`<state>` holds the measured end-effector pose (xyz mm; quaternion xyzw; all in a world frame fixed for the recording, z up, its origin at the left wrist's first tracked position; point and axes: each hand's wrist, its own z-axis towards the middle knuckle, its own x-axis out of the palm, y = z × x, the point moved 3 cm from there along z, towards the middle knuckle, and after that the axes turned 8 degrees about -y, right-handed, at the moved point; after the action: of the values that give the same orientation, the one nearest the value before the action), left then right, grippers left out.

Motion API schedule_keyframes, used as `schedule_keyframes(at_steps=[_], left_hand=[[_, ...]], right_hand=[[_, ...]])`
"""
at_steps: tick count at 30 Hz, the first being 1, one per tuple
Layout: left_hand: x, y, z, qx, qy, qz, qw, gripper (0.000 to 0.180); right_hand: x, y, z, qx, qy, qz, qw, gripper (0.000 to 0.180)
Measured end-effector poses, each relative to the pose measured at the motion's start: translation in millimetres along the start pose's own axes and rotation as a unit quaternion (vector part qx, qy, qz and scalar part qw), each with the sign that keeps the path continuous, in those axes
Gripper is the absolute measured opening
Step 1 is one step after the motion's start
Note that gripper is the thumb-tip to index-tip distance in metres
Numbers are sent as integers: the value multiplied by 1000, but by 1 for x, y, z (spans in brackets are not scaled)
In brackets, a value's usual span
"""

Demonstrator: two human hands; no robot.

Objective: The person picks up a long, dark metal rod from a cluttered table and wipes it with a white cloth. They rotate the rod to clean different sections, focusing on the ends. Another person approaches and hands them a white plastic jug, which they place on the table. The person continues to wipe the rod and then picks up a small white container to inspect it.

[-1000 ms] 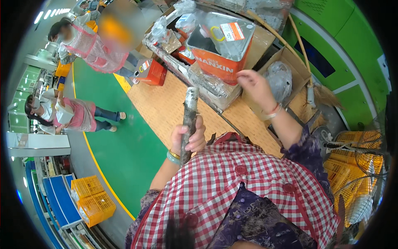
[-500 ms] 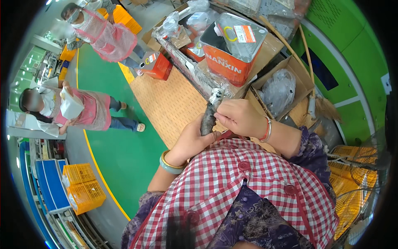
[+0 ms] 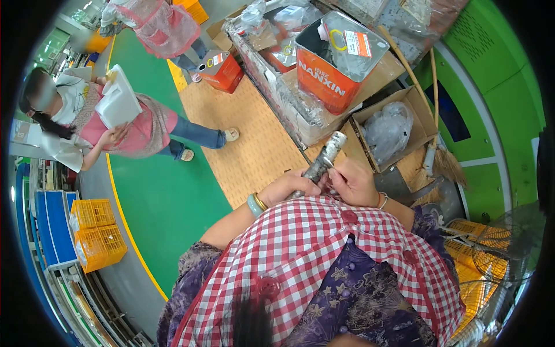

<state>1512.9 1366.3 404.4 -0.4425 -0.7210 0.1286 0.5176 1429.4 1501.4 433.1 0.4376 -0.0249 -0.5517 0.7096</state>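
Note:
My left hand is closed round the lower part of a short, thick rod, mottled grey and black with a whitish, blunt upper end. The rod slants up to the right in front of my checked apron. Against its right side, my right hand is closed, thumb and fingers pressed together. What these fingers pinch, if anything, is hidden. The rod's lower end is covered by my left hand.
Beyond my hands stands an orange metal can on a grimy cart. A carton with plastic bags and a broom are at right. A co-worker carrying a white box is at left, another person behind. A smaller orange can stands nearby.
The rod has tipped from nearly upright to slanting right, showing more of its whitish end. My right hand has shifted lower and right. The co-worker with the white box has stepped closer.

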Motion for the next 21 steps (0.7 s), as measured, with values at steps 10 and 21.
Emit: schedule_keyframes(at_steps=[10, 21], left_hand=[[-4, -17, -4, 66, -175, 298, 936, 28], [-28, 9, 5, 122, -209, 413, 878, 36]], right_hand=[[11, 0, 4, 62, -78, 0, 995, 8], [27, -22, -37, 302, -37, 233, 924, 13]])
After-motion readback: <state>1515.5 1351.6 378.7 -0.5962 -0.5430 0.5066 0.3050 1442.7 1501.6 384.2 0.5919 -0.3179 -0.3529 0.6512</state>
